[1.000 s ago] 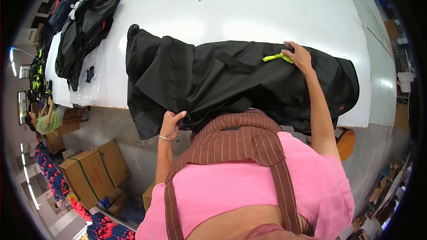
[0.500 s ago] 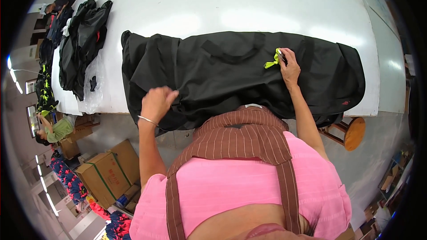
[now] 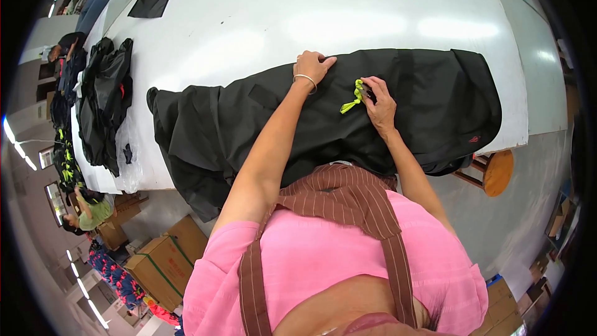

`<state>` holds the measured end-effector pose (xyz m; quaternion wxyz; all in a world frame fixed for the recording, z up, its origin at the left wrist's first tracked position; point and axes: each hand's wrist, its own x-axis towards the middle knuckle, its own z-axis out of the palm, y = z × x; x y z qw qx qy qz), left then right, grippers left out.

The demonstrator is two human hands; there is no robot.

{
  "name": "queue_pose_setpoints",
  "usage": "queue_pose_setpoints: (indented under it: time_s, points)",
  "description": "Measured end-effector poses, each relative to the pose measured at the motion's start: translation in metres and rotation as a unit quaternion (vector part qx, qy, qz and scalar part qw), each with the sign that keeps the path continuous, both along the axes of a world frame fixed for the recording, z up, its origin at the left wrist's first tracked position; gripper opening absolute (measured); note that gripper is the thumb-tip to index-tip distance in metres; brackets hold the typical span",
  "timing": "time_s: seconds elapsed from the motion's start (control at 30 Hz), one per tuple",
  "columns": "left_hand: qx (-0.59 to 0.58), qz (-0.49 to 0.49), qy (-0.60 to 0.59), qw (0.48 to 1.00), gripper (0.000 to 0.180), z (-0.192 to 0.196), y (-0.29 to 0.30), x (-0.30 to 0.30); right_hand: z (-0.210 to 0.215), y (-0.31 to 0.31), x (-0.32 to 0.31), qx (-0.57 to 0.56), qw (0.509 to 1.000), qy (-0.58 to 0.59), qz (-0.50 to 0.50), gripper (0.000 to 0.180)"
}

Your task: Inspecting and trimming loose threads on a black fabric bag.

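The black bag (image 3: 435,96) lies across the bench (image 3: 385,0) beneath both hands. The left hand (image 3: 313,67) touches its far edge, grip unclear; the right hand (image 3: 380,106), over its middle, clasps a small dark tool (image 3: 369,93) with a yellow tie (image 3: 350,106).

Bag (image 3: 329,130) is matt cloth, tabletop (image 3: 385,0) at 12 o'clock smooth and glossy, stool (image 3: 498,174) at 3 o'clock wood.
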<state>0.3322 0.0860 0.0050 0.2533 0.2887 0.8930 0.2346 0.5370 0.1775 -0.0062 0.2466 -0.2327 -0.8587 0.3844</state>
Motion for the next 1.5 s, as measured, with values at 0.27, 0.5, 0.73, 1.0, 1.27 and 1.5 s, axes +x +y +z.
queue_pose_setpoints:
  time_s: [0.27, 0.5, 0.73, 1.0, 1.27, 1.5]
  points:
    - [0.035, 0.16, 0.016, 0.986, 0.021, -0.018, 0.016, 0.017, 0.022, 0.021, 0.0, -0.212, 0.977, 0.017, -0.013, 0.034]
    - [0.145, 0.243, 0.001, 0.959, 0.022, -0.025, -0.002, 0.02, 0.053, 0.051, -0.033, -0.262, 0.964, 0.045, 0.021, 0.034]
    - [0.149, 0.274, 0.0, 0.95, 0.025, -0.025, 0.001, 0.019, 0.029, 0.028, -0.084, 0.01, 0.99, -0.123, 0.074, 0.018]
    - [0.166, 0.28, -0.016, 0.945, 0.026, -0.027, 0.002, 0.02, 0.008, 0.016, -0.095, 0.082, 0.986, -0.142, 0.04, 0.014]
    - [0.162, 0.285, -0.029, 0.944, 0.025, -0.025, 0.0, 0.009, 0.011, 0.016, -0.092, 0.039, 0.991, -0.13, 0.005, 0.01]
    - [0.01, 0.155, -0.092, 0.984, 0.023, -0.02, 0.009, 0.0, 0.018, 0.019, -0.084, 0.003, 0.988, -0.144, -0.046, 0.015]
